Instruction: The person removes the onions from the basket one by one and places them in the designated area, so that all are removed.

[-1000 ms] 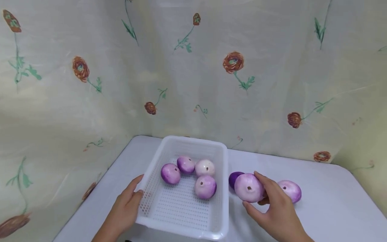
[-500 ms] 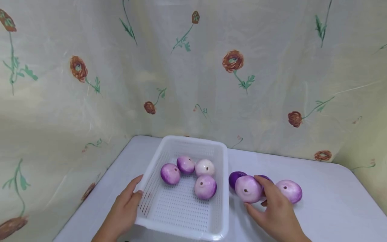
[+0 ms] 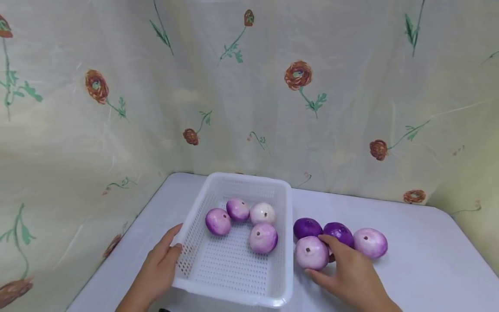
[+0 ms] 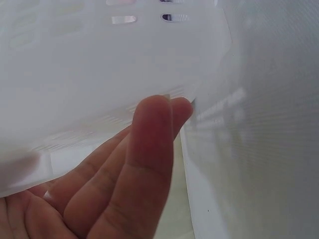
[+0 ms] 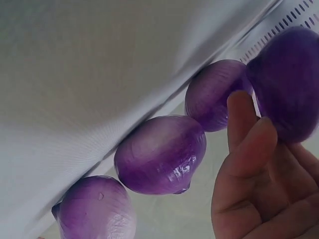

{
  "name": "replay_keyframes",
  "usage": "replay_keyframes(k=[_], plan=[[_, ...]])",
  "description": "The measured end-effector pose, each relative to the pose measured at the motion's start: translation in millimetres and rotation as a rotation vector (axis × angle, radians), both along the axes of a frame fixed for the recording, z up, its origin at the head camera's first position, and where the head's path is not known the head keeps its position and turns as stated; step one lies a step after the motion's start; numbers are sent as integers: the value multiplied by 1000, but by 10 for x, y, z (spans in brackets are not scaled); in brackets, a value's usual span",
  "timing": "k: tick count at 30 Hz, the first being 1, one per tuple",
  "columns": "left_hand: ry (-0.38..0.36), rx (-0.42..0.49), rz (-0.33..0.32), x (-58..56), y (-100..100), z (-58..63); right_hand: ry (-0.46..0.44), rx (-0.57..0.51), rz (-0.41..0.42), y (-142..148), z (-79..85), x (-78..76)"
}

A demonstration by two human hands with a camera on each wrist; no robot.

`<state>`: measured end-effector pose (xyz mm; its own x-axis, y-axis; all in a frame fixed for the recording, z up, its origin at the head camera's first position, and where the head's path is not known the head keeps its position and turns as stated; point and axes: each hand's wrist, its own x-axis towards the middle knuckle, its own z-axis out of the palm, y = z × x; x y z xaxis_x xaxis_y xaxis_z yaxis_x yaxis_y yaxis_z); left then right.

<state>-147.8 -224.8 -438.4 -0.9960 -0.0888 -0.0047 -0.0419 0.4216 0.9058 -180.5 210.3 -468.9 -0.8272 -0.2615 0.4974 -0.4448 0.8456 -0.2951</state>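
Observation:
My left hand [image 3: 160, 264] grips the left side of a white perforated plastic basket [image 3: 282, 277]. In the left wrist view its fingers [image 4: 149, 134] reach along the basket's underside. Several glossy purple-and-white onions [image 3: 263, 238] lie in the back half of the basket. My right hand [image 3: 351, 273] holds another onion [image 3: 312, 253] between thumb and fingers, just right of the basket; the right wrist view shows that onion's dark purple side [image 5: 291, 84]. Behind it are a dark purple onion [image 3: 307, 228], a second dark one [image 3: 338, 234] and a paler one [image 3: 370, 243].
The white table [image 3: 425, 260] extends to the right and in front of the onions. A flower-printed curtain [image 3: 234, 86] hangs behind the table and along its left side.
The right hand has lowered its onion slightly towards the front, so the two dark onions behind it show more fully. The left hand stays at the basket's side.

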Motion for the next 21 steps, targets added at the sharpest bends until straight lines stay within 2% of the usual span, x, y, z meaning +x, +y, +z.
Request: replay_keyframes(k=[10,21], plan=[[-3,-7,-1,-8,9,16,-103,49,-33,-19,24,17],[10,-4,-16,2,0,3,-127,81,-45,-19,-7,26]])
